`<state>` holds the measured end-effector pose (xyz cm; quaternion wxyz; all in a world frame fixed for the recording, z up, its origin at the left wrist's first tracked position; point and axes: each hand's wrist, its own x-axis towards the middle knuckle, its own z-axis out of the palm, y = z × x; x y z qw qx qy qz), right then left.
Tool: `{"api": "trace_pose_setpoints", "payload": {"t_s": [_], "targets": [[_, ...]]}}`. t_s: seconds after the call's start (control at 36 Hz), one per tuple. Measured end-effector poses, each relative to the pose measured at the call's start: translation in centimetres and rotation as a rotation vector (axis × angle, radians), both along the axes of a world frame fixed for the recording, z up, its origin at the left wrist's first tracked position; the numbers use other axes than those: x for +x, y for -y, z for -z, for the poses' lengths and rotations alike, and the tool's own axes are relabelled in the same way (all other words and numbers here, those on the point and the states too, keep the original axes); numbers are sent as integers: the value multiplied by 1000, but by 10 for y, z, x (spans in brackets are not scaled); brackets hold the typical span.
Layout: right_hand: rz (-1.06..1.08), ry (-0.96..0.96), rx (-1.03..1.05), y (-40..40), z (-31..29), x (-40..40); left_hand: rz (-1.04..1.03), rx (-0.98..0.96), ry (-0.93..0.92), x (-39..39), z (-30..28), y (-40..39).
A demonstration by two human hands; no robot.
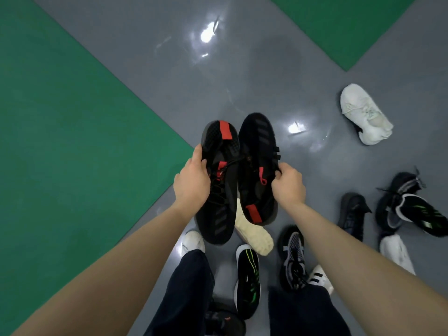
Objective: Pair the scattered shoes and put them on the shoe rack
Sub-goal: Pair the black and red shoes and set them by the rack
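Dark trousers [186, 287], white striped sneakers [320, 278]

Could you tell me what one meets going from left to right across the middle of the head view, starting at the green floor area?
Green floor area → left hand → black shoe with red tab at the far end → black shoe with red tab at the near end → right hand → white sneaker lying on the grey floor.
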<state>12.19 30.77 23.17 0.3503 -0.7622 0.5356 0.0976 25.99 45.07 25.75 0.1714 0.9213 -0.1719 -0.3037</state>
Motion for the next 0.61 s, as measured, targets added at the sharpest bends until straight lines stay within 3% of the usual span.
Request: {"api": "trace_pose_setpoints", "payload": {"t_s": [0.31, 0.61], "targets": [[54, -13, -56, 56, -121, -109, 115, -20, 22, -83, -98, 68], [255, 56, -75, 111, -212, -244, 277, -96, -16, -198, -186, 164]]}}
